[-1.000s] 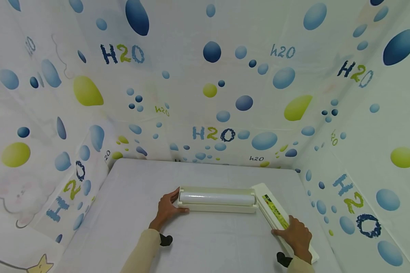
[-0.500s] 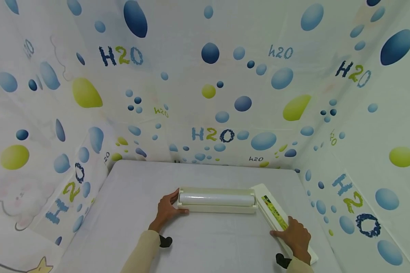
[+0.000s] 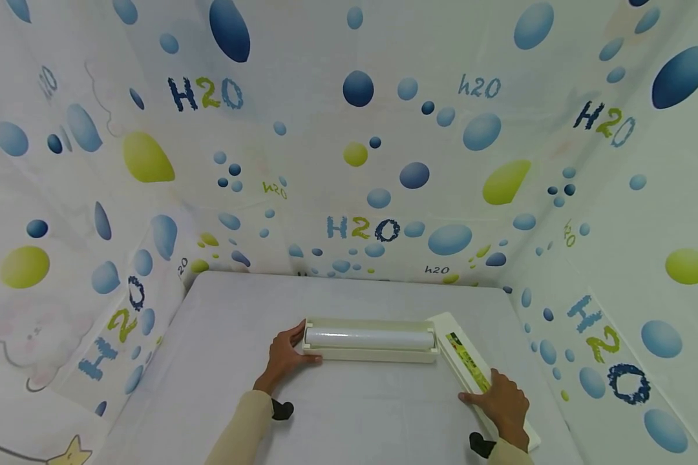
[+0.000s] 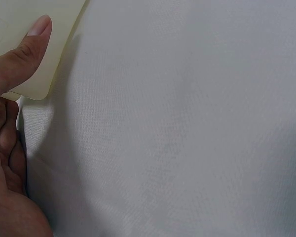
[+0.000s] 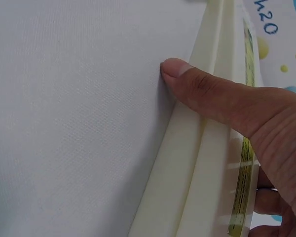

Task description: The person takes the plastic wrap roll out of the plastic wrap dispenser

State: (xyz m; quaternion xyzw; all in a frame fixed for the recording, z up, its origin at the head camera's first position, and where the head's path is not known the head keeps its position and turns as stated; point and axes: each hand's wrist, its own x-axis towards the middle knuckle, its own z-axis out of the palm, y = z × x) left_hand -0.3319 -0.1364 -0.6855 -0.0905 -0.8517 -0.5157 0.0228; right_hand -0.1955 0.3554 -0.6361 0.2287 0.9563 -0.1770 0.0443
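Seeing next to no movement since the head frames of the last second: shifting the framing only slightly, keeping both cream parts in place. Reading that as steadying the parts rather than carrying either.

Head: Gripping the left end of the roll box (image 3: 372, 355) with the left hand (image 3: 285, 358), setting the thumb at the near corner and the fingers round the far side, opening just enough to span that end. Lying crosswise on the white table (image 3: 384, 420), showing the shiny film roll (image 3: 369, 338) inside. Gripping the long cover (image 3: 458, 365) with the right hand (image 3: 503, 403), toward the near end. Slanting it off to the right of the box, bringing the far end right up by the box's right end; not telling from here whether touching. Showing the green-yellow label (image 3: 467, 360) face up.

Left wrist: Catching only a pale corner of the box; laying the thumb along its face, curling the fingers in below the edge. Not making out the fingertip contact.

Right wrist: Crossing the cover with the thumb, poking the tip past its left edge, curling the fingers round the opposite side, beyond the label.
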